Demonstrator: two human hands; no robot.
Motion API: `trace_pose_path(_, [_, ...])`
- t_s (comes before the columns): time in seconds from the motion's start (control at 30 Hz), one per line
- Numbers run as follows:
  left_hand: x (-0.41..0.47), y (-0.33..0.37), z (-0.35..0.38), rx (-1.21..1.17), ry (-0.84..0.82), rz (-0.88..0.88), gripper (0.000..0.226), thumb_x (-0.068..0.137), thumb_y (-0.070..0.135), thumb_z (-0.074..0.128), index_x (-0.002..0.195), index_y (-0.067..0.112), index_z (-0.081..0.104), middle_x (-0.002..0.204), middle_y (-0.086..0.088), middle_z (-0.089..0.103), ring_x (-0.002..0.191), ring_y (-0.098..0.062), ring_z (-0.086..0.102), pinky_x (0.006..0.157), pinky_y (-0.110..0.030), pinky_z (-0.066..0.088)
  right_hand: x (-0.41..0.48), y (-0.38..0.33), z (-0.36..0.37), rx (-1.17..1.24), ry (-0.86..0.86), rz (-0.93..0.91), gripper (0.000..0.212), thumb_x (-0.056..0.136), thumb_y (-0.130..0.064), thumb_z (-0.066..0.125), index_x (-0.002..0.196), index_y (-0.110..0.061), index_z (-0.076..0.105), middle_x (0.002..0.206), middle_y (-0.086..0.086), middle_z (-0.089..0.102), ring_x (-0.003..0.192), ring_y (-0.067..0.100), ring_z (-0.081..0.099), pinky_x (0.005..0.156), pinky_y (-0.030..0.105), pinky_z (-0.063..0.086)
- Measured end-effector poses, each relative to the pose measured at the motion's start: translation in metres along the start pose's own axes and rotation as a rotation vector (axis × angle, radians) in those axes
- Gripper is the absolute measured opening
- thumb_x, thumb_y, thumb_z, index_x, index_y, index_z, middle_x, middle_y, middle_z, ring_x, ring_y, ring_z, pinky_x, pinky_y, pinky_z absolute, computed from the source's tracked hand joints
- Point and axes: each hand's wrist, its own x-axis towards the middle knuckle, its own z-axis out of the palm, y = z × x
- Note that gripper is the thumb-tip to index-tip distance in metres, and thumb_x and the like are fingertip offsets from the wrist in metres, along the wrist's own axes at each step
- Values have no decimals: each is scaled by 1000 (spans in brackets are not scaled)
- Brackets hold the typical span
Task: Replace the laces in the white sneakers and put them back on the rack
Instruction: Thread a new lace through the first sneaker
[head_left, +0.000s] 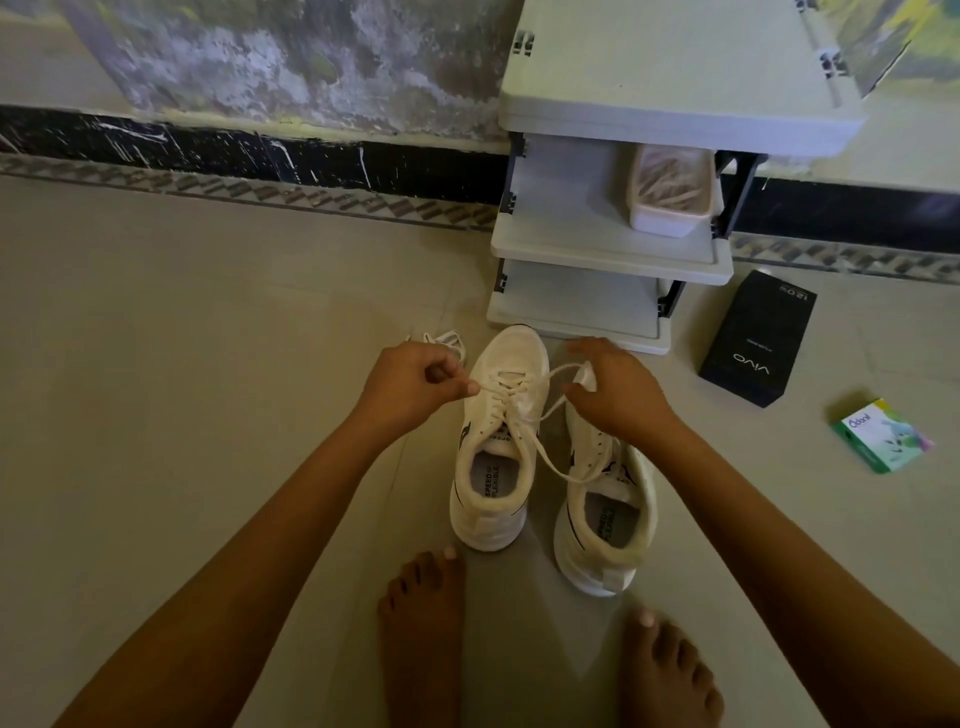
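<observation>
Two white sneakers stand side by side on the floor, toes toward the rack. The left sneaker (496, 447) has a white lace (524, 415) threaded through its eyelets. My left hand (415, 382) pinches one end of that lace at the shoe's left side. My right hand (613, 387) grips the other end, which loops over from the right. The right sneaker (605, 514) is partly hidden under my right hand and shows no lace. A loose white lace (441, 339) lies on the floor behind my left hand.
A white shoe rack (608, 244) stands just beyond the sneakers, with a white tub of laces (670, 192) on its middle shelf. A black phone box (756, 340) and a small green box (880, 435) lie to the right. My bare feet (423, 634) are near the heels.
</observation>
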Motion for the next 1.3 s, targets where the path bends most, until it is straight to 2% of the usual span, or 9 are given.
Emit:
trace_pose_path(0.1, [-1, 6, 3, 7, -55, 100, 11, 80, 20, 72, 72, 24, 65, 67, 14, 61, 61, 4, 53, 63, -14, 43, -8, -21, 14, 178, -113, -186, 33, 90, -22, 60, 122, -16, 58, 119, 1, 62, 106, 13, 58, 85, 21, 42])
trace_pose_path(0.23, [-2, 9, 6, 61, -75, 165, 5, 85, 15, 66, 81, 18, 68, 74, 8, 63, 72, -9, 57, 72, -27, 46, -12, -30, 30, 244, -68, -189, 18, 90, -27, 61, 100, -16, 69, 94, 0, 70, 83, 8, 61, 80, 28, 50])
trace_pose_path(0.4, [-5, 3, 9, 47, -82, 113, 10, 85, 14, 66, 94, 17, 69, 81, 14, 62, 71, 3, 54, 67, -8, 43, -17, -24, 36, 282, -76, -140, 17, 87, -27, 64, 96, -16, 73, 92, -1, 71, 72, 1, 58, 77, 25, 50])
trace_pose_path(0.5, [-13, -6, 17, 139, -188, 18, 25, 82, 15, 69, 106, 18, 65, 103, 1, 64, 83, -14, 60, 80, -31, 51, -23, -25, 44, 213, -77, -146, 20, 90, -25, 60, 101, -15, 73, 97, 3, 72, 78, 9, 61, 77, 27, 49])
trace_pose_path(0.57, [-20, -12, 28, 203, -241, -13, 31, 82, 22, 70, 111, 19, 62, 111, -2, 60, 88, -19, 60, 82, -38, 51, -28, -26, 51, 123, -52, -168, 20, 90, -23, 59, 102, -14, 73, 97, 7, 72, 82, 18, 64, 75, 29, 48])
trace_pose_path(0.77, [-25, -15, 47, 252, -89, 8, 22, 88, 34, 61, 104, 21, 66, 100, -1, 62, 87, -17, 60, 77, -37, 51, -35, -28, 61, 104, 73, -189, 21, 90, -24, 60, 102, -14, 72, 93, 8, 72, 79, 21, 65, 72, 23, 44])
trace_pose_path(0.97, [-12, -18, 41, 87, -92, -124, 12, 83, 20, 67, 93, 17, 73, 90, -4, 71, 86, -16, 63, 75, -28, 49, -36, -31, 68, -33, 39, -187, 24, 90, -25, 54, 88, -6, 68, 82, 11, 66, 75, 25, 59, 59, 23, 29])
trace_pose_path(1.13, [-13, -20, 40, -61, -118, -184, 13, 82, 11, 67, 92, 17, 72, 87, -7, 70, 87, -20, 65, 83, -39, 54, -35, -38, 75, -22, 84, -131, 25, 90, -25, 52, 83, -4, 63, 77, 13, 64, 72, 26, 59, 60, 30, 37])
trace_pose_path(1.3, [-13, -23, 38, -119, -133, -175, 14, 82, 9, 66, 89, 19, 71, 84, -5, 69, 82, -16, 63, 84, -40, 54, -34, -39, 82, -13, 123, -116, 26, 92, -25, 51, 83, -4, 61, 75, 14, 65, 69, 28, 59, 60, 27, 30])
